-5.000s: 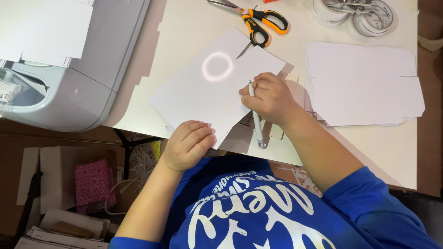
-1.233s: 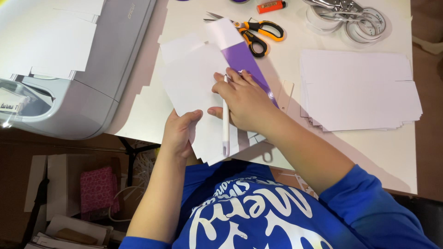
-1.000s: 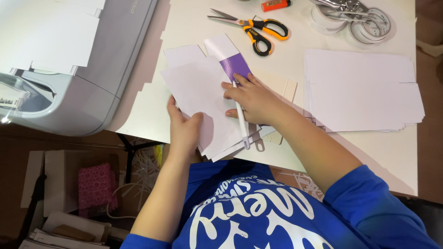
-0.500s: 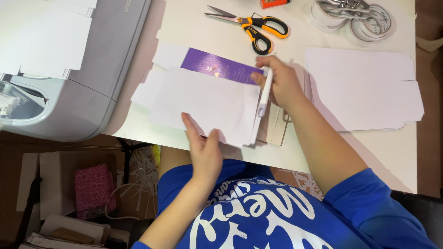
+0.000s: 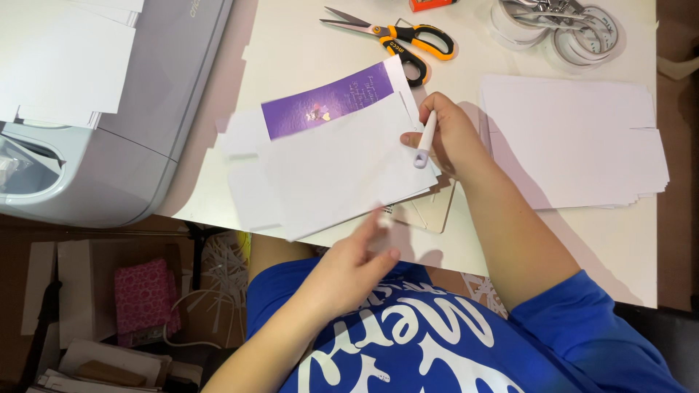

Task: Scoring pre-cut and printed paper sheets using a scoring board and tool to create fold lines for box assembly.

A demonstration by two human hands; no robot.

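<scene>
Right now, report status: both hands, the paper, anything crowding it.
Right hand grips white pen tool at the sheet's edge. Left hand open, blurred, just off white sheet. Purple card tucked beneath. Scissors lie apart.

Scissors (image 5: 397, 33), grey machine (image 5: 156, 109), tape rolls (image 5: 557, 25)

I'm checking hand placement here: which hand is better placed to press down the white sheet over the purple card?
Probably the left hand: it is empty, at the white sheet's near edge. The right hand grips a white pen-like tool.
</scene>
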